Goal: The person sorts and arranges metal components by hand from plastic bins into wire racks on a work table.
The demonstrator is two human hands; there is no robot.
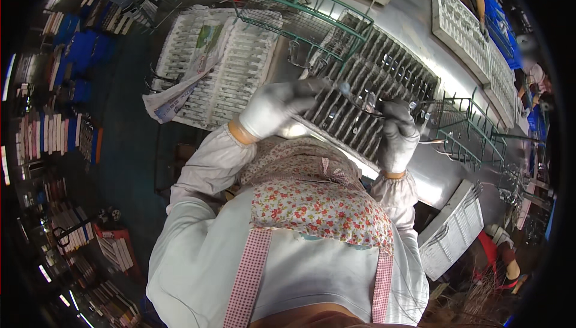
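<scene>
Both hands wear white gloves with dark grey fingers. My left hand point(275, 107) is raised at the near left edge of a dark slotted tray point(354, 121), its fingers smeared by motion. Over the right part of that tray, my right hand point(397, 136) has its fingers curled around the end of a thin, curved, shiny piece point(367, 110). The piece reaches toward my left hand; its exact kind is too blurred to tell. Small shiny pieces point(389, 59) stand in the tray's slots. A green wire basket point(300, 13) overhangs the tray's far left corner.
Left of the dark tray lies a white slotted tray point(240, 88) with a crumpled printed bag point(180, 97) on it. Another green wire rack point(468, 127) stands at the right. More white trays point(461, 31) lie at the far right, where another person's arm point(480, 1) reaches in.
</scene>
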